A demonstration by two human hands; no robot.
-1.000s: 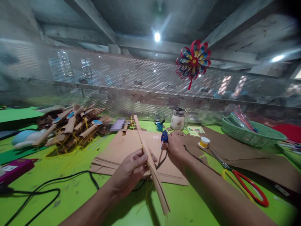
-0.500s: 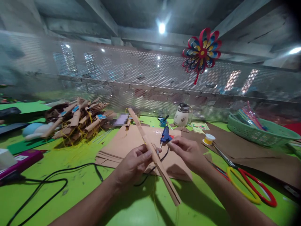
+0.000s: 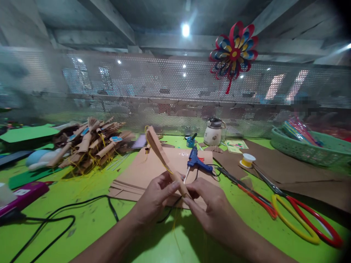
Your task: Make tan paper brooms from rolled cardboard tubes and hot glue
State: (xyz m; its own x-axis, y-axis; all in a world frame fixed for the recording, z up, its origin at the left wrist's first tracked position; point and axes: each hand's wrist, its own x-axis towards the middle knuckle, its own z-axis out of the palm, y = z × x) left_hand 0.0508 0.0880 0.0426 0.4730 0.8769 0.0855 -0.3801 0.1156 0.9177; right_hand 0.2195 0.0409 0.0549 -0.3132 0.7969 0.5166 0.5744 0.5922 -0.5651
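Note:
A long folded brown paper strip (image 3: 159, 151) with thin yellow strands points up and away from me. My left hand (image 3: 157, 197) pinches it near its lower part. My right hand (image 3: 210, 210) closes over its lower end, which is hidden under the fingers. Just beyond both hands a blue glue gun (image 3: 196, 162) lies on a stack of brown paper sheets (image 3: 131, 179), its black cord running under my hands.
A heap of rolled brown paper pieces (image 3: 90, 144) lies at the left. Large red-and-yellow scissors (image 3: 296, 215) rest at the right, near a yellow thread spool (image 3: 246, 160) and a green basket (image 3: 309, 149). A jar (image 3: 212, 133) stands at the back by the perforated screen.
My right hand let go of the glue gun, which now lies on the brown sheets, and came back to take hold of the strip's lower end. The strip tilted more upright.

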